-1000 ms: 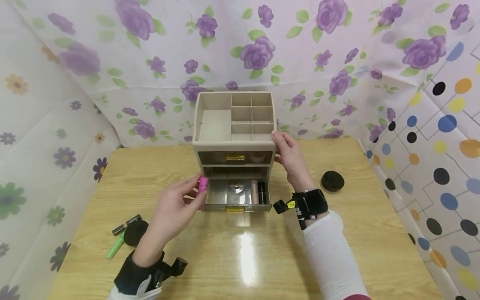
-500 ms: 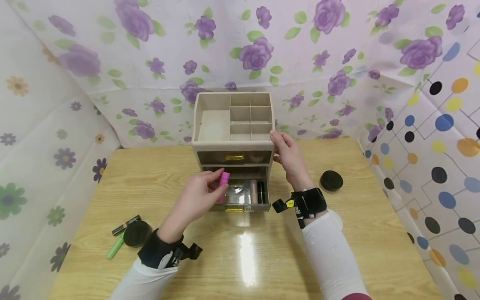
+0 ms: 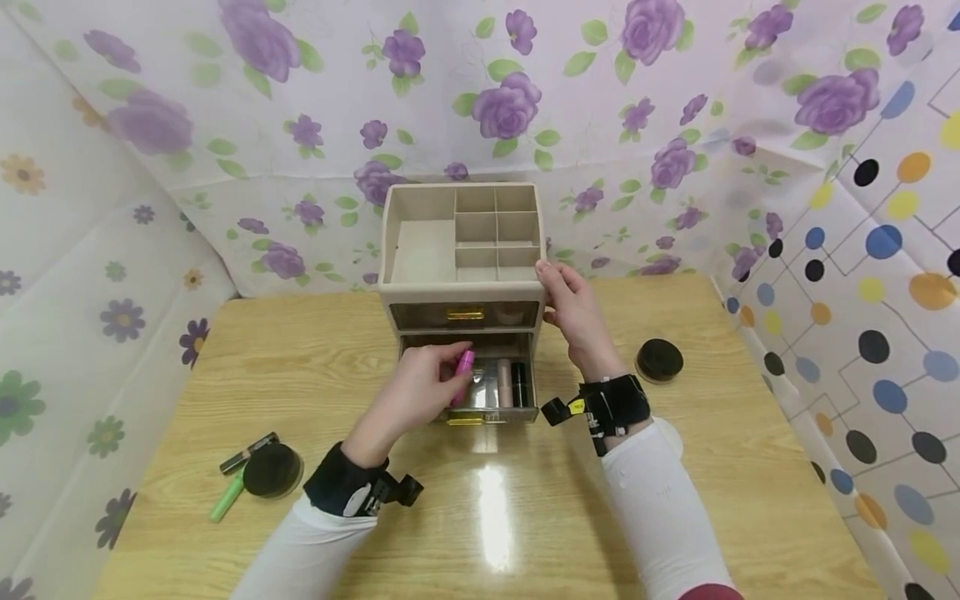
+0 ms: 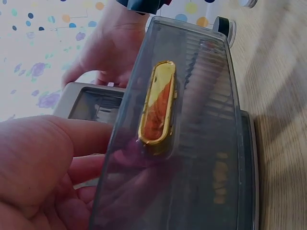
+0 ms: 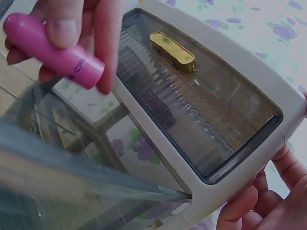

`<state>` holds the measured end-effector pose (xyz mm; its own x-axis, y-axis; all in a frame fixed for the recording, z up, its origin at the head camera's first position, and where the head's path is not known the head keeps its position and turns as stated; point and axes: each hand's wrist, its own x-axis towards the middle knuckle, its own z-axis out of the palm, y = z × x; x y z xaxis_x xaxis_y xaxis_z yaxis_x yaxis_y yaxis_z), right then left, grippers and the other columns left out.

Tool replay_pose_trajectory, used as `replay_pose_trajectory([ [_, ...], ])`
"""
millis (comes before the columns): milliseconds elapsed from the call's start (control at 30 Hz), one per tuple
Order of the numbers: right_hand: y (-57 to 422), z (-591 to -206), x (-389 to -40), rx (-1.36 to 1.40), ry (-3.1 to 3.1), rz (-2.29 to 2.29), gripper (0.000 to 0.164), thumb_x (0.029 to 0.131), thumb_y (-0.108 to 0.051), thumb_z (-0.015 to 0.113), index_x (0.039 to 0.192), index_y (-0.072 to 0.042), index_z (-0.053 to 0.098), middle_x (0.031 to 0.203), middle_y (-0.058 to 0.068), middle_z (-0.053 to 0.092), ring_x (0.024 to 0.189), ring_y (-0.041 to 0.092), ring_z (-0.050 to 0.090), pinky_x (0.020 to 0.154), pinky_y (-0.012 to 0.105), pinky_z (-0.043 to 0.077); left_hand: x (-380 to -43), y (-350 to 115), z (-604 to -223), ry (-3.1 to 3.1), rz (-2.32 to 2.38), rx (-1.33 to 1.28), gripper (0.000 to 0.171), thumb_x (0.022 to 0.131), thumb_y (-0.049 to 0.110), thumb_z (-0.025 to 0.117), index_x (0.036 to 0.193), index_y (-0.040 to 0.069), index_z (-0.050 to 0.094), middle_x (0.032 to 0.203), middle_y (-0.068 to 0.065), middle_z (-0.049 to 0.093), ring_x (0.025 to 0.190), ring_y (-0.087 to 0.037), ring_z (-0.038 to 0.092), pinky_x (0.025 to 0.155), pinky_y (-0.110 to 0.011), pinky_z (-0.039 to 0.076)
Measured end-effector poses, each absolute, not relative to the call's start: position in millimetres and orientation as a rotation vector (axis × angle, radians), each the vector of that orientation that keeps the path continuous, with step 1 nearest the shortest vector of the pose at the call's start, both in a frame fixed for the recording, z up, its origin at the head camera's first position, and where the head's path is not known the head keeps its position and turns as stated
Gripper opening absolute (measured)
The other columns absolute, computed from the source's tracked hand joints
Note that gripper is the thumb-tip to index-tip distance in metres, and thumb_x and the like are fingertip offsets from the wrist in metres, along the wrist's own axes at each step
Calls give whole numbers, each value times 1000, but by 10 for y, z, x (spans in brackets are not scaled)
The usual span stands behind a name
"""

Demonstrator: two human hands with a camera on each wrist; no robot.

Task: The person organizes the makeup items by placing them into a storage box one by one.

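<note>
My left hand (image 3: 412, 392) pinches a pink cosmetic tube (image 3: 464, 375) above the pulled-out lower drawer (image 3: 498, 415) of a beige organizer (image 3: 461, 287). In the right wrist view the pink tube (image 5: 53, 51) shows a rounded end and dark lettering, held between thumb and fingers. A pale pink tube (image 3: 504, 383) and a black tube (image 3: 520, 383) lie side by side at the drawer's right. My right hand (image 3: 579, 321) grips the organizer's right side, thumb near the top rim. The clear drawer front (image 4: 206, 124) with its gold handle (image 4: 158, 103) partly covers the left hand's fingers.
Left on the wooden table (image 3: 300, 367) lie a round black-lidded container (image 3: 272, 470), a green tube (image 3: 227, 498) and a dark slim tube (image 3: 249, 453). Another round black container (image 3: 659, 360) stands at right. Floral cloth (image 3: 330, 108) hangs behind. The upper drawer (image 3: 416, 316) is closed.
My left hand has moved right with the pink tube, from the drawer's left edge to over its middle, and the tube tilts more. The right hand stays on the organizer.
</note>
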<state>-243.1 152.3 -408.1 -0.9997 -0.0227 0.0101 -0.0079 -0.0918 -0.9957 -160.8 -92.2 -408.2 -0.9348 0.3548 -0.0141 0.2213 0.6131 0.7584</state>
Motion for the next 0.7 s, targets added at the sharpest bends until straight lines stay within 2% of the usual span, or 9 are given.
replay_pose_trajectory([
  [133,1519,-4082,-2436,-50,2102,-2317,33,108,-48,61,102,-16,65,101,4,64,90,17,65,73,31,46,-1641,-874,-4106,2683,1169,488,47,103,11,71,146,-5,62,81,-2,71,61,-12,60,50,-29,48],
  [333,1507,-4070,-2433,-52,2093,-2326,31,108,-48,61,103,-17,66,100,4,65,90,16,65,73,30,47,-1688,-780,-4148,2701,1128,434,41,100,11,75,138,-2,68,94,-6,72,72,-15,64,62,-29,54],
  [567,1496,-4077,-2435,-58,2089,-2324,31,108,-48,62,104,-17,67,101,3,66,89,16,66,73,31,47,-1735,-707,-4181,2730,1107,418,31,97,8,76,126,-3,71,87,-4,68,72,-15,64,63,-29,54],
  [700,1508,-4088,-2441,-52,2082,-2332,29,109,-46,60,106,-18,67,102,4,66,90,16,66,73,30,48,-1767,-651,-4177,2702,1101,402,20,99,9,75,115,-2,70,82,-4,66,68,-14,64,62,-29,53],
])
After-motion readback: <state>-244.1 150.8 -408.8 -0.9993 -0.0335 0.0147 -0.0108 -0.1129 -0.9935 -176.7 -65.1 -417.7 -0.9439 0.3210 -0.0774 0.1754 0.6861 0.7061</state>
